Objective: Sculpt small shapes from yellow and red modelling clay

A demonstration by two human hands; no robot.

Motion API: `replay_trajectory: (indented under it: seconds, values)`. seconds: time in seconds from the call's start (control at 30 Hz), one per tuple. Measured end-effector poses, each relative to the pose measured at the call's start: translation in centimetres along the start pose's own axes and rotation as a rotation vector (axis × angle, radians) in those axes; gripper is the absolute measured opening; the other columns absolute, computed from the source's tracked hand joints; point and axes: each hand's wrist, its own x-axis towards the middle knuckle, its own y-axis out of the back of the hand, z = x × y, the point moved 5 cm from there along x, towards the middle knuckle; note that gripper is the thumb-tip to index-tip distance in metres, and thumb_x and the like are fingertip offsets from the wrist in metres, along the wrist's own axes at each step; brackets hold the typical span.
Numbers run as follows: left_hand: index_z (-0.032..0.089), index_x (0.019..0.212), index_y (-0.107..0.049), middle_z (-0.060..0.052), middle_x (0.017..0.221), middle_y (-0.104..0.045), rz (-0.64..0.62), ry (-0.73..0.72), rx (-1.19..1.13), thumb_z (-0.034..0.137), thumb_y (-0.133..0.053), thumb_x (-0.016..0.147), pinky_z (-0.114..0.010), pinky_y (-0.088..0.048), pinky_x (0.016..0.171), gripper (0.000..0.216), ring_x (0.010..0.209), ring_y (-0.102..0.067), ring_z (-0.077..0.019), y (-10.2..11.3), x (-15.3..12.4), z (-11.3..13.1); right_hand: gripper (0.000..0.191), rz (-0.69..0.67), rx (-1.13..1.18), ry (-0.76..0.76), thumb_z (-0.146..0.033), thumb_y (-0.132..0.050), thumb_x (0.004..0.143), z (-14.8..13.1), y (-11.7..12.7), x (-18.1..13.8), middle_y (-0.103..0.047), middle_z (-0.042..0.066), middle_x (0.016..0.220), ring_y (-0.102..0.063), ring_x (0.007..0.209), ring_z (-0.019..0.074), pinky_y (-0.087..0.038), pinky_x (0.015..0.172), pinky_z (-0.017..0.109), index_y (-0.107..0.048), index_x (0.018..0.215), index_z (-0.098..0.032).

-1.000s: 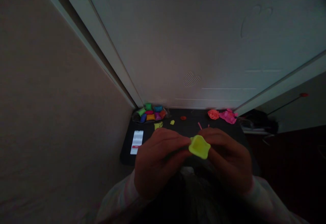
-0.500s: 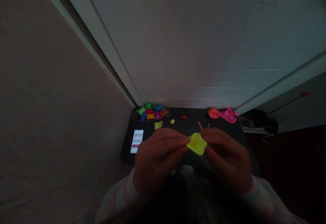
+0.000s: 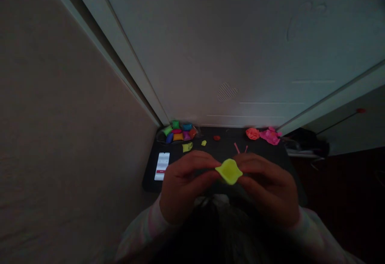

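A flattened yellow-green piece of modelling clay [image 3: 229,171] is pinched between both my hands above a small dark table [image 3: 216,148]. My left hand [image 3: 185,184] grips its left edge with thumb and fingers closed. My right hand [image 3: 266,186] grips its right edge the same way. The clay is roughly diamond-shaped and slightly cupped.
A heap of coloured clay packets [image 3: 178,132] lies at the table's back left, a lit phone [image 3: 162,166] at the left edge. Small yellow scraps [image 3: 187,147], a red bit [image 3: 217,138], pink sticks [image 3: 237,148] and orange and pink clay lumps [image 3: 264,134] lie behind. A white door stands close behind.
The clay piece has shifted slightly left and up between my fingers and turned, looking flatter and more diamond-shaped. Both hands stay closed on it.
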Motion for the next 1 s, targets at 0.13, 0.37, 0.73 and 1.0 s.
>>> replay_trajectory:
  seconds: [0.13,0.37,0.73,1.0]
  values:
    - [0.024,0.078,-0.067,-0.002,0.073,-0.063,-0.146,0.091,-0.138,0.013,-0.063,0.066,-0.026,-0.048,0.066,0.017,0.072,-0.058,-0.0127,-0.6,0.0,-0.4,0.016,-0.088,0.167,-0.166,-0.02,-0.055,0.075,0.5,0.4,0.5,-0.062,0.0,0.072,-0.057,0.068,0.0118,-0.047,0.058,0.022,-0.063,0.087,-0.027]
    - [0.023,0.074,-0.069,-0.001,0.069,-0.062,-0.29,0.261,-0.319,0.013,-0.066,0.063,-0.026,-0.044,0.066,0.016,0.07,-0.056,-0.0123,-1.3,-0.1,-0.9,0.014,-0.301,0.451,-0.312,-0.021,-0.059,0.073,0.9,-0.6,0.2,-0.059,-0.001,0.074,-0.055,0.069,0.0089,-0.044,0.061,0.02,-0.066,0.082,-0.027]
    - [0.023,0.082,-0.066,0.0,0.073,-0.062,-0.29,0.403,-0.424,0.024,-0.066,0.064,-0.024,-0.045,0.065,0.018,0.07,-0.057,-0.0118,-1.6,-0.4,-1.9,0.007,-0.244,0.561,-0.361,-0.021,-0.059,0.073,1.1,-1.3,-0.2,-0.056,-0.002,0.072,-0.052,0.067,0.0084,-0.041,0.059,0.021,-0.064,0.076,-0.025]
    - [0.023,0.086,-0.059,0.0,0.085,-0.063,-0.083,0.222,-0.057,0.016,-0.07,0.057,-0.027,-0.045,0.075,0.032,0.08,-0.058,-0.014,-0.8,-1.0,-2.1,0.011,-0.021,0.281,-0.218,-0.021,-0.058,0.073,1.1,-0.3,0.5,-0.059,-0.001,0.073,-0.055,0.069,0.0098,-0.045,0.06,0.021,-0.064,0.081,-0.027]
